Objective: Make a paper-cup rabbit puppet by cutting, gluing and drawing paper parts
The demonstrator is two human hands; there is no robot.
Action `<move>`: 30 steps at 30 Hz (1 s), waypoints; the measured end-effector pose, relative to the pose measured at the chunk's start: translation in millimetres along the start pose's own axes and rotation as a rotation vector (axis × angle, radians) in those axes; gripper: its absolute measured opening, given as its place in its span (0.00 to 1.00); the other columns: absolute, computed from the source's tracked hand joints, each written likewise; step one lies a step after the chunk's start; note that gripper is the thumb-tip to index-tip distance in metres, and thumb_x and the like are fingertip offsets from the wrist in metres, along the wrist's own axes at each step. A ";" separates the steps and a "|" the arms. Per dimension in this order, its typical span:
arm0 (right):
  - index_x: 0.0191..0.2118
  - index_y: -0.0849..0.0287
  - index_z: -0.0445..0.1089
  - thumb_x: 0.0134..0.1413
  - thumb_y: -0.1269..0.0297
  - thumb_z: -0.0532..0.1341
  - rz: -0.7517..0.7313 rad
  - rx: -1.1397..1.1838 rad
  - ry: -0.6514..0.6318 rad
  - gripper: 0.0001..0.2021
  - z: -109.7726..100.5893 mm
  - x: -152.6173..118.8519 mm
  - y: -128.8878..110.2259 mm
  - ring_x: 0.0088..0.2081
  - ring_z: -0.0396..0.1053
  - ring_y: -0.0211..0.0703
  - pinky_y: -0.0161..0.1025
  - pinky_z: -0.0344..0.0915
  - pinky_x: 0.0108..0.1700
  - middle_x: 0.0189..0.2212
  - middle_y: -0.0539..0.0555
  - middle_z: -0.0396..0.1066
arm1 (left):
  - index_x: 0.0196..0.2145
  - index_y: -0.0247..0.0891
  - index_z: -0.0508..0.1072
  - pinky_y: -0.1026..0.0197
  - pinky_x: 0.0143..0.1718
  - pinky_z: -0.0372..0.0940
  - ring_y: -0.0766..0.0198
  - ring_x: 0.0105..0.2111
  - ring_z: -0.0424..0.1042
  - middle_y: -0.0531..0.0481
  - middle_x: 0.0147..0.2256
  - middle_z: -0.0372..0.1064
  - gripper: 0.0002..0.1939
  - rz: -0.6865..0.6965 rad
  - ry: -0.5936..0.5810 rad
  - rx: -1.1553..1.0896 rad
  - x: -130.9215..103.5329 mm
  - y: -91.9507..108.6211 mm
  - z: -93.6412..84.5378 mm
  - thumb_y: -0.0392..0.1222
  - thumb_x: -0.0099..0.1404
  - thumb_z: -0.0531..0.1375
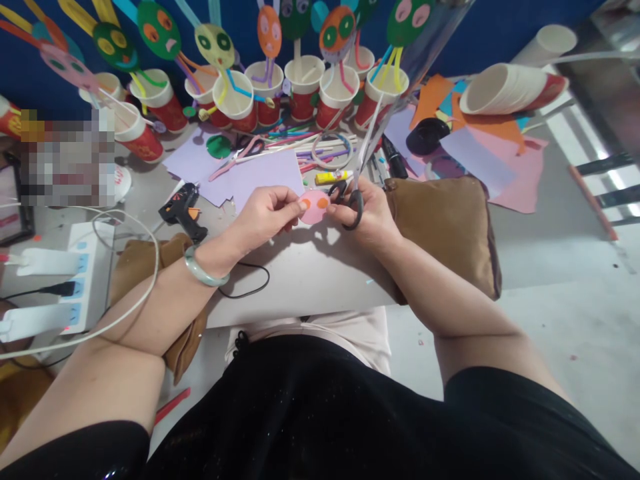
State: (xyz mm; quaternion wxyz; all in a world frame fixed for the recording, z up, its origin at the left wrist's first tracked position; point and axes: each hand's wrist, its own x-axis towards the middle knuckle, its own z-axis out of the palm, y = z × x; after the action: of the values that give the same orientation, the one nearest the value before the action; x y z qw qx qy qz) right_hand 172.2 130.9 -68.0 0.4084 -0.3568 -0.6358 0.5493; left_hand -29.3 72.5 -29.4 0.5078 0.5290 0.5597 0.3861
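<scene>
A pink paper oval [315, 212] with two orange spots is held up between my hands, just above the table's front part. The thumb and fingers of my left hand [273, 215] pinch its left edge. My right hand [367, 217] has scissors [364, 157] hooked on its fingers, blades pointing up and away. Its thumb also meets the right edge of the pink oval. Beyond the hands lie purple paper sheets [270, 177] and a yellow glue stick [333, 177]. A black glue gun [184, 210] rests left of my left hand.
Red paper cups [235, 100] with paper-faced figures line the back. A brown cushion [443, 233] lies by my right forearm. At left are a white power strip [90, 273] and a looping cable [156, 253]. Stacked cups [510, 90] lie sideways on coloured paper at back right.
</scene>
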 end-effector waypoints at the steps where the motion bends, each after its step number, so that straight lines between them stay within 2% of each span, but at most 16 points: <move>1: 0.33 0.53 0.67 0.40 0.42 0.77 -0.002 -0.003 0.003 0.26 0.1 -0.1 -0.3 0.32 0.69 0.40 0.40 0.70 0.34 0.29 0.48 0.69 | 0.26 0.38 0.71 0.68 0.19 0.57 0.72 0.18 0.61 0.55 0.18 0.66 0.17 0.001 0.001 0.004 -0.2 -0.3 0.4 0.52 0.60 0.69; 10: 0.33 0.53 0.65 0.38 0.42 0.77 0.032 0.024 -0.018 0.28 2.6 -2.4 0.8 0.28 0.65 0.36 0.37 0.68 0.30 0.26 0.45 0.66 | 0.26 0.38 0.71 0.67 0.19 0.56 0.72 0.17 0.61 0.55 0.18 0.66 0.16 0.006 -0.033 0.028 -1.6 -2.0 2.8 0.51 0.61 0.67; 18: 0.33 0.54 0.64 0.40 0.47 0.77 0.021 -0.009 -0.032 0.25 0.4 -3.4 -0.4 0.31 0.68 0.37 0.37 0.70 0.34 0.29 0.46 0.68 | 0.24 0.38 0.71 0.66 0.20 0.55 0.71 0.17 0.61 0.56 0.17 0.65 0.14 0.000 -0.037 0.039 -0.6 0.6 3.8 0.47 0.61 0.67; 23: 0.32 0.53 0.64 0.36 0.45 0.79 0.012 -0.017 -0.036 0.27 0.1 -2.9 -0.5 0.32 0.68 0.38 0.37 0.70 0.34 0.30 0.47 0.68 | 0.24 0.38 0.70 0.66 0.20 0.57 0.71 0.18 0.62 0.55 0.18 0.66 0.15 -0.010 -0.041 0.056 -0.7 2.3 3.2 0.47 0.62 0.67; 27: 0.33 0.53 0.66 0.38 0.41 0.77 0.023 0.005 -0.027 0.27 1.1 -3.3 -1.1 0.29 0.66 0.37 0.37 0.69 0.31 0.28 0.46 0.67 | 0.25 0.38 0.71 0.66 0.19 0.55 0.71 0.17 0.61 0.55 0.18 0.66 0.16 0.003 -0.032 0.043 -1.2 -2.1 3.4 0.49 0.62 0.67; 30: 0.32 0.53 0.66 0.38 0.43 0.78 0.016 0.009 -0.018 0.27 0.9 -3.7 -1.1 0.29 0.66 0.37 0.37 0.69 0.31 0.27 0.46 0.67 | 0.25 0.38 0.71 0.67 0.18 0.55 0.72 0.16 0.61 0.55 0.18 0.66 0.16 0.020 -0.043 0.037 -1.5 -3.9 3.7 0.50 0.62 0.67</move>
State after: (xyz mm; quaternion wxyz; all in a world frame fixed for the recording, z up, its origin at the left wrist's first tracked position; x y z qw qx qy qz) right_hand 172.9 127.0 -67.5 0.3997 -0.3552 -0.6341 0.5585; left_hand -26.6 70.1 -33.6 0.5061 0.5521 0.5502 0.3692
